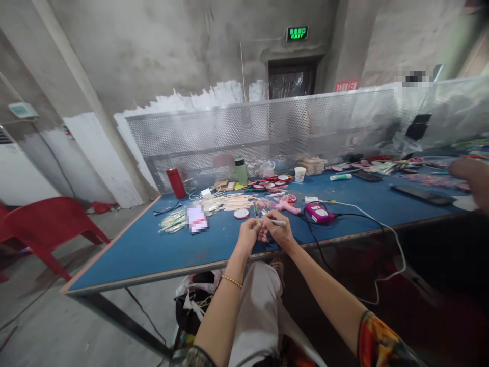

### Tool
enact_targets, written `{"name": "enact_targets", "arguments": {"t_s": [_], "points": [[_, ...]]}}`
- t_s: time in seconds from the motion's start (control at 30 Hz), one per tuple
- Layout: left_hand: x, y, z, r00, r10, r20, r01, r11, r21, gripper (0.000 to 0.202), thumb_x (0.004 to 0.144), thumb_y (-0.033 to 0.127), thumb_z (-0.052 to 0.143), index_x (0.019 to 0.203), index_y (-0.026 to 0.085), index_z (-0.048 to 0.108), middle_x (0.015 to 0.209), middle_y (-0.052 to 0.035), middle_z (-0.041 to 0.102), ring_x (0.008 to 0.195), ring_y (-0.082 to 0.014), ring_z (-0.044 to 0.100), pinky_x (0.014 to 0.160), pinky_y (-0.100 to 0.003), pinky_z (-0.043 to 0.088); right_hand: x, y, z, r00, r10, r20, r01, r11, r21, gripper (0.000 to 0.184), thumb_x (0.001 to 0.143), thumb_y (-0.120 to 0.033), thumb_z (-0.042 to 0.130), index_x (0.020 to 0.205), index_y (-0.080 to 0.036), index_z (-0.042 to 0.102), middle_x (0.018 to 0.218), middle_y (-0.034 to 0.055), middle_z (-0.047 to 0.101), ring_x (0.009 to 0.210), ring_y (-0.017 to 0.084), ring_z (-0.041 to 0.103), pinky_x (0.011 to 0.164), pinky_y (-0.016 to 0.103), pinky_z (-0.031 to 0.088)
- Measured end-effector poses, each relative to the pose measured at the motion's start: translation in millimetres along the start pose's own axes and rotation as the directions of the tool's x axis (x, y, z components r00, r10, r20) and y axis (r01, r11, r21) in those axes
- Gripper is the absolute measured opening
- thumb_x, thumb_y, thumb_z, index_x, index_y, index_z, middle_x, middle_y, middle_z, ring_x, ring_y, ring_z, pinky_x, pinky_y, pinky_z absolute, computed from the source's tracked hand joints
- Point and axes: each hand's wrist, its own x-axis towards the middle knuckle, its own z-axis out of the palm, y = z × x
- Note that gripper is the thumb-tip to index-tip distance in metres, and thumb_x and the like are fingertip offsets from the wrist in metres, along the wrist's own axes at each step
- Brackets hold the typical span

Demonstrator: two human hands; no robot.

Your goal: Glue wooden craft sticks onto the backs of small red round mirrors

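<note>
My left hand (250, 232) is closed in a pinch near the table's front edge. A thin stick-like piece (255, 209), partly dark and green, rises from its fingertips; its kind is too small to make out. Close beside it, almost touching, my right hand (281, 232) is closed around a white pen-shaped tool (278, 223). Just beyond the hands lie a round white disc with a red rim (241, 213), a heap of small colourful pieces (264, 205) and a pink glue gun (287, 206). Pale flat wooden sticks (237, 202) are spread behind the disc.
On the blue table (153, 260) are a red flask (175, 183), green bottle (240, 172), paper cup (300, 175), wrapped sticks (173, 221) and a purple box (319, 213) with cables over the front edge. A perforated metal screen (210, 137) stands behind. Another person's hand (471, 176) shows at right.
</note>
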Motion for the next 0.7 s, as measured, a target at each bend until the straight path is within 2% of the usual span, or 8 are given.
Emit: {"name": "enact_targets", "arguments": {"t_s": [0.23,0.7], "points": [[-1.2,2.1,2.4,1.0,-0.011,-0.018,0.011,1.0,0.022,0.028,0.068,0.036,0.075,0.066,0.016,0.054,0.051,0.0017,0.061,0.042,-0.0115,0.057,0.047,-0.025,0.051,-1.0,1.3,-1.7,0.999,0.0,-0.04,-0.002,0.999,-0.046,0.019,0.079,-0.035,0.057,0.065,-0.022,0.055,0.052,-0.0024,0.059,0.043,0.013,0.055,0.045,0.025,0.046],[0.5,0.0,0.3,1.0,-0.024,-0.001,0.024,0.999,0.045,0.025,0.07,0.033,0.072,0.067,0.017,0.054,0.052,0.0019,0.06,0.044,-0.0119,0.058,0.048,-0.025,0.051,-0.7,0.2,-1.4,0.999,-0.034,-0.011,0.034,0.997,-0.076,0.021,0.08,-0.034,0.056,0.063,-0.022,0.054,0.055,-0.0014,0.061,0.043,0.012,0.055,0.046,0.025,0.046]]}}
